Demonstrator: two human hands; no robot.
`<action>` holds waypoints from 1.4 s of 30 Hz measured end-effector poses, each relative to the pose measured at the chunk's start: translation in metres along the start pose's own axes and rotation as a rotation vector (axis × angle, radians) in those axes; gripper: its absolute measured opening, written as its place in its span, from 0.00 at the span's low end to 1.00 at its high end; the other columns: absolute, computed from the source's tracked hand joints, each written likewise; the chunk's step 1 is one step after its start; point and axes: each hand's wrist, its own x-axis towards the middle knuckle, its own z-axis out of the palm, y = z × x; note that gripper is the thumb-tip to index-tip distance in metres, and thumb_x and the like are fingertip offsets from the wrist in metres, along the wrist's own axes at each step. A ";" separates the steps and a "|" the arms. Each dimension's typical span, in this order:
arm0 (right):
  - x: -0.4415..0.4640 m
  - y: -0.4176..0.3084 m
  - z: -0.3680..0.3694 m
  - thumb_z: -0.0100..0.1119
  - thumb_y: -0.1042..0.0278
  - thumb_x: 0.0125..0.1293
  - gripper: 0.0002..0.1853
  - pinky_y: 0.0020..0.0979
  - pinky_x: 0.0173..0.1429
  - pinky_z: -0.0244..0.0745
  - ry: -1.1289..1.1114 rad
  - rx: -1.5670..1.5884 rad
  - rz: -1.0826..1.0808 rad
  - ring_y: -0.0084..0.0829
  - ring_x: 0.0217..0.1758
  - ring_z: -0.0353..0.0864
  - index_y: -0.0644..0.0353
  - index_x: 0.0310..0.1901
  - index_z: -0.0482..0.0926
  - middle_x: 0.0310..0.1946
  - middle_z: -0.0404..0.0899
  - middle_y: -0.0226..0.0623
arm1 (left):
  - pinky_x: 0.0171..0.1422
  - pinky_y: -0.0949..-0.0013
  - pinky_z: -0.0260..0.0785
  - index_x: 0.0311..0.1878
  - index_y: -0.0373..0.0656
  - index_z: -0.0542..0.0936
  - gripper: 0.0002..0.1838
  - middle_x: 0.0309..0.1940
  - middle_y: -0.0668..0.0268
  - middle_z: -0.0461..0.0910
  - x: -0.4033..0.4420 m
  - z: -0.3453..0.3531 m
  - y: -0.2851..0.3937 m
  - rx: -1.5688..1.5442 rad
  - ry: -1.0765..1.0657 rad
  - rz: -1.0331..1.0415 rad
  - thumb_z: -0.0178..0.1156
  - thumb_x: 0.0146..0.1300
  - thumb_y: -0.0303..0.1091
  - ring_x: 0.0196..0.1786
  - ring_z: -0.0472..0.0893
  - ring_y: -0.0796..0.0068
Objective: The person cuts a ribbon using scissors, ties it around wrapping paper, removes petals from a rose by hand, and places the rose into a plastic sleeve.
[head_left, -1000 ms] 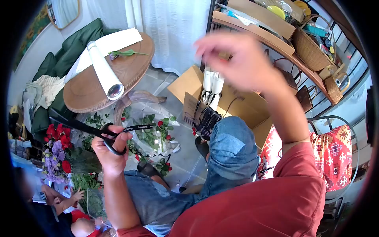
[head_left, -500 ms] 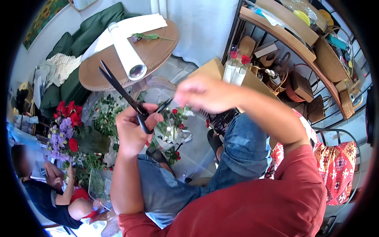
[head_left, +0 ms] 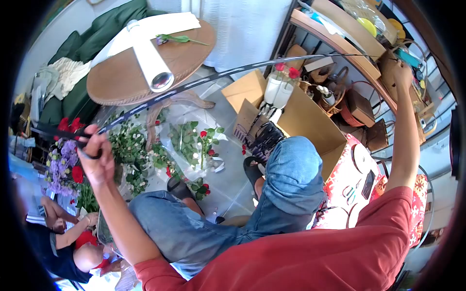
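Observation:
A long black ribbon with pale print (head_left: 218, 76) stretches in an arc between my two hands. My left hand (head_left: 97, 157), at the left, is closed round the handles of black scissors (head_left: 58, 132) and pinches one end of the ribbon. Far out at the upper right, my right hand (head_left: 402, 72) pinches the other end near the shelf. Below the ribbon, a bundle of black ribbon (head_left: 264, 140) lies by the cardboard box (head_left: 310, 121). Two red roses (head_left: 293, 72) stand in white sleeves at the box.
A round wooden table (head_left: 194, 53) holds a white roll (head_left: 150, 60) and a flower stem. Cut greenery and roses (head_left: 184, 140) lie on the floor. Another person (head_left: 43, 247) sits at lower left near a bouquet (head_left: 63, 165). Scissors (head_left: 349, 194) rest on the patterned seat.
My hands have moved far apart, the right one to the upper right and the left one leftward with the scissors. The ribbon is now drawn out between them.

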 end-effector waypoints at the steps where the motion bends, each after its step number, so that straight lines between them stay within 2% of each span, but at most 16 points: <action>1: 0.006 0.023 -0.004 0.50 0.46 0.74 0.25 0.48 0.66 0.76 0.000 -0.056 0.063 0.59 0.59 0.84 0.57 0.54 0.87 0.51 0.86 0.57 | 0.18 0.79 0.49 0.57 0.31 0.80 0.17 0.28 0.66 0.81 0.010 -0.030 -0.005 -0.170 -0.077 0.015 0.65 0.66 0.23 0.14 0.64 0.86; 4: 0.002 0.056 -0.022 0.48 0.48 0.74 0.25 0.49 0.68 0.75 -0.004 -0.133 0.184 0.60 0.61 0.83 0.58 0.54 0.87 0.53 0.85 0.59 | 0.25 0.78 0.53 0.64 0.28 0.77 0.21 0.40 0.56 0.87 0.031 -0.073 -0.003 -0.509 -0.129 0.066 0.63 0.69 0.24 0.16 0.64 0.85; 7: 0.001 0.078 -0.024 0.48 0.49 0.74 0.26 0.51 0.70 0.74 0.038 -0.117 0.302 0.62 0.63 0.82 0.62 0.54 0.87 0.53 0.85 0.62 | 0.26 0.77 0.52 0.64 0.29 0.76 0.21 0.43 0.58 0.86 0.034 -0.084 -0.002 -0.602 -0.132 0.102 0.62 0.70 0.24 0.19 0.64 0.85; 11: 0.063 0.198 0.025 0.49 0.46 0.69 0.31 0.50 0.71 0.74 -0.240 -0.459 0.172 0.59 0.67 0.80 0.65 0.57 0.85 0.59 0.82 0.63 | 0.27 0.77 0.53 0.62 0.31 0.77 0.20 0.44 0.62 0.87 0.031 -0.083 -0.002 -0.484 0.039 0.139 0.64 0.68 0.23 0.19 0.64 0.85; 13: 0.061 0.226 0.036 0.48 0.45 0.68 0.32 0.49 0.71 0.74 -0.092 -0.316 0.340 0.57 0.67 0.80 0.64 0.59 0.85 0.60 0.82 0.60 | 0.26 0.77 0.52 0.59 0.32 0.79 0.17 0.42 0.62 0.86 0.026 -0.067 -0.001 -0.296 0.088 0.098 0.65 0.68 0.25 0.18 0.64 0.85; 17: 0.035 0.196 0.021 0.51 0.41 0.69 0.31 0.45 0.68 0.76 -0.037 -0.285 0.375 0.52 0.65 0.83 0.59 0.58 0.87 0.57 0.85 0.56 | 0.23 0.77 0.53 0.54 0.33 0.81 0.15 0.38 0.61 0.86 0.012 -0.022 -0.001 0.091 0.185 0.122 0.68 0.67 0.27 0.16 0.65 0.85; 19: 0.035 0.179 0.020 0.55 0.41 0.71 0.28 0.41 0.62 0.77 -0.358 0.108 0.290 0.46 0.57 0.87 0.56 0.57 0.88 0.51 0.88 0.57 | 0.22 0.80 0.55 0.53 0.34 0.82 0.13 0.36 0.61 0.87 0.005 0.003 -0.001 0.304 0.164 0.070 0.68 0.67 0.25 0.16 0.67 0.85; 21: 0.028 0.158 0.033 0.58 0.42 0.72 0.26 0.36 0.53 0.78 -0.032 0.036 -0.112 0.37 0.46 0.88 0.55 0.55 0.89 0.39 0.89 0.51 | 0.21 0.81 0.55 0.52 0.34 0.83 0.12 0.35 0.62 0.87 0.002 0.018 -0.005 0.342 0.149 0.051 0.69 0.67 0.24 0.17 0.69 0.86; 28: -0.057 -0.037 -0.035 0.61 0.45 0.76 0.24 0.25 0.38 0.66 -0.196 0.623 0.054 0.16 0.32 0.70 0.56 0.57 0.88 0.31 0.79 0.24 | 0.23 0.81 0.59 0.50 0.35 0.85 0.12 0.35 0.63 0.90 -0.011 0.036 -0.012 0.834 -0.028 -0.154 0.71 0.65 0.29 0.21 0.72 0.89; 32: -0.092 -0.098 -0.069 0.57 0.53 0.80 0.18 0.19 0.34 0.62 -0.445 0.936 -0.081 0.10 0.28 0.62 0.57 0.56 0.87 0.33 0.79 0.17 | 0.23 0.80 0.61 0.49 0.34 0.84 0.12 0.35 0.60 0.89 -0.012 0.028 -0.025 0.644 -0.135 -0.331 0.70 0.63 0.26 0.22 0.74 0.85; 34: -0.116 -0.137 -0.087 0.57 0.52 0.80 0.19 0.24 0.37 0.72 -0.623 0.997 -0.355 0.20 0.28 0.75 0.59 0.53 0.88 0.35 0.87 0.27 | 0.24 0.79 0.63 0.49 0.33 0.84 0.12 0.35 0.58 0.89 -0.013 0.035 -0.027 0.584 -0.140 -0.338 0.70 0.63 0.25 0.24 0.76 0.83; 35: -0.169 -0.193 -0.130 0.60 0.73 0.70 0.09 0.36 0.35 0.65 -0.391 0.977 -0.235 0.21 0.22 0.64 0.62 0.38 0.91 0.20 0.75 0.28 | 0.24 0.79 0.63 0.48 0.33 0.83 0.12 0.36 0.58 0.88 -0.013 0.037 -0.027 0.575 -0.149 -0.352 0.70 0.63 0.25 0.24 0.76 0.83; 37: -0.177 -0.215 -0.111 0.55 0.75 0.72 0.18 0.34 0.26 0.44 -0.414 1.240 -0.473 0.18 0.21 0.52 0.64 0.23 0.64 0.17 0.62 0.26 | 0.24 0.79 0.63 0.49 0.33 0.83 0.13 0.36 0.58 0.88 -0.015 0.041 -0.030 0.608 -0.137 -0.346 0.70 0.63 0.25 0.24 0.76 0.83; 38: -0.183 -0.218 -0.121 0.60 0.73 0.72 0.08 0.26 0.29 0.56 -0.456 1.167 -0.583 0.16 0.25 0.64 0.62 0.32 0.76 0.22 0.72 0.25 | 0.24 0.79 0.63 0.49 0.32 0.82 0.13 0.36 0.58 0.88 -0.016 0.043 -0.034 0.632 -0.125 -0.341 0.71 0.63 0.25 0.24 0.76 0.82; 40: -0.197 -0.240 -0.138 0.63 0.67 0.74 0.10 0.20 0.30 0.66 -0.315 0.902 -0.697 0.14 0.26 0.72 0.63 0.38 0.88 0.24 0.79 0.21 | 0.23 0.79 0.62 0.51 0.32 0.81 0.15 0.36 0.58 0.88 -0.021 0.056 -0.026 0.594 -0.061 -0.367 0.71 0.63 0.26 0.22 0.75 0.82; 42: -0.186 -0.248 -0.121 0.63 0.69 0.72 0.11 0.25 0.30 0.64 -0.199 1.019 -0.651 0.15 0.26 0.71 0.69 0.34 0.85 0.24 0.79 0.24 | 0.21 0.79 0.60 0.53 0.32 0.79 0.17 0.37 0.58 0.88 -0.023 0.055 -0.022 0.530 -0.035 -0.345 0.71 0.64 0.26 0.18 0.71 0.83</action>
